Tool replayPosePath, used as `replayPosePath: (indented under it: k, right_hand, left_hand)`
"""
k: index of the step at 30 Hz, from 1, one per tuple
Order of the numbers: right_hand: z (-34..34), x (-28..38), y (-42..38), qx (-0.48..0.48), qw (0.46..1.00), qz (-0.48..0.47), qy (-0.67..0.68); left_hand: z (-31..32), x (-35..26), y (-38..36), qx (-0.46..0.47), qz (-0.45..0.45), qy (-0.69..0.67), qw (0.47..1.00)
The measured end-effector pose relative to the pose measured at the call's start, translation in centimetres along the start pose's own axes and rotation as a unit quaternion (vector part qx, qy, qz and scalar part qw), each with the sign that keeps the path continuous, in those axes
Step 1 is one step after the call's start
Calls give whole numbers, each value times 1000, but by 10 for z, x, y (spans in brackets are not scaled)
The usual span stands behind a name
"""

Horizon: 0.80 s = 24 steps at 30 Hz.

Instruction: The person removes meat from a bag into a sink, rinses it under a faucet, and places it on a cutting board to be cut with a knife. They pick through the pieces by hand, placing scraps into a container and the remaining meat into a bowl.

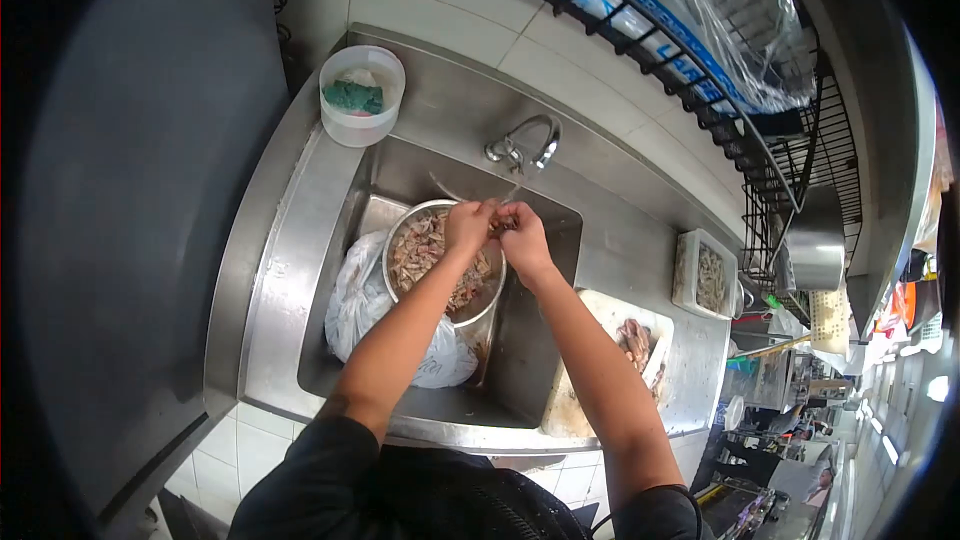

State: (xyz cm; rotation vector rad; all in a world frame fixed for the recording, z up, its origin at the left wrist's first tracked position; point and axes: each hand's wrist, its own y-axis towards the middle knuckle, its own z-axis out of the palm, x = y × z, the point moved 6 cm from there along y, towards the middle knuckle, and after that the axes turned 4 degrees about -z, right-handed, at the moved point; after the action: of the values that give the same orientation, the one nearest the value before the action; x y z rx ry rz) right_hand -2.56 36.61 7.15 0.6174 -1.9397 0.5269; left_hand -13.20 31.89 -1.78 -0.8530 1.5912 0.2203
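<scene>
Two bare hands, the left hand [468, 227] and the right hand [524, 241], are shown close together over a steel sink [525, 340], seen from the head. A small brownish piece [497, 227] is pinched between the bent fingers of both hands; its shape is mostly hidden by them. The piece is held above the right far part of a round metal bowl [389, 275], in which many pinkish-brown, shellfish-like scraps [418, 248] are heaped. Just left and near of the bowl, a knotted-looking white plastic bag [362, 285] is set in the sink.

On the far side, a curved chrome faucet [547, 143] is mounted. At the far left corner, a clear round tub [362, 128] is placed, with a green scrubber [354, 97] inside. To the right, reddish pieces [634, 342] are laid on a stained white tray [592, 306], partly covered by the right forearm. Farther right, a white container [684, 275] is filled with greyish pieces [711, 278]. Above, plastic-wrapped packages [700, 0] are stored on a black wire rack [640, 43].
</scene>
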Motion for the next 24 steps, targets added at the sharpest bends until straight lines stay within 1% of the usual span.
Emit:
replayPosePath:
  k: [1, 2, 3, 4, 5, 6, 8, 9, 10, 12, 13, 14, 16, 17, 18, 20, 21, 22, 24]
  right_hand:
    - [8, 10, 10, -12, 997, 29, 71]
    - [13, 13, 24, -13, 997, 25, 72]
    - [16, 18, 37, -27, 996, 12, 89]
    - [17, 21, 46, -41, 993, -2, 107]
    - [14, 32, 49, -63, 991, -23, 114]
    - [13, 40, 48, -66, 991, -26, 115]
    - [5, 48, 44, -95, 985, 17, 144]
    - [-4, 40, 43, -104, 994, -10, 37]
    - [-7, 27, 41, -113, 993, -14, 38]
    - [-12, 24, 28, -122, 987, -96, 46]
    - [-19, 23, 18, -144, 984, -105, -16]
    - [-25, 22, 5, -155, 982, -104, -14]
    - [-38, 24, -26, -189, 971, -139, -46]
    - [-46, 29, -49, -192, 977, -89, -29]
    - [-52, 13, -65, -204, 975, -83, -23]
    - [-55, -31, -95, -181, 983, -41, 11]
    - [-56, -48, -112, -180, 984, -5, 1]
    - [-57, -62, -132, -192, 981, 0, 12]
    - [-58, -81, -170, -220, 973, 63, 3]
  left_hand:
    - [-1, -1, -1, 0, -9, -169, 986]
    - [-4, -3, 1, 1, -17, -333, 943]
    - [-10, -4, 6, 26, -34, -300, 953]
    - [-14, -9, 8, 26, -31, -299, 954]
    - [-19, -18, 7, 25, -5, -326, 945]
    - [-24, -27, 5, 26, 20, -352, 935]
    - [-35, -46, -4, 34, 32, -355, 934]
    - [-39, -56, -9, 41, 41, -360, 931]
    - [-43, -66, -15, 48, 47, -359, 931]
    - [-32, -74, -27, 147, 24, -343, 927]
    - [-27, -77, -34, 160, 26, -347, 924]
    - [-22, -75, -38, 170, 29, -341, 924]
    - [-13, -71, -48, 157, 90, -305, 935]
    - [-9, -68, -60, 155, 54, -304, 939]
    - [-4, -61, -71, 165, 52, -294, 940]
    - [8, -40, -92, 190, 21, -270, 944]
    - [12, -25, -101, 168, 4, -260, 951]
    - [17, -15, -107, 177, 4, -247, 953]
    - [27, 27, -117, 175, -147, -216, 949]
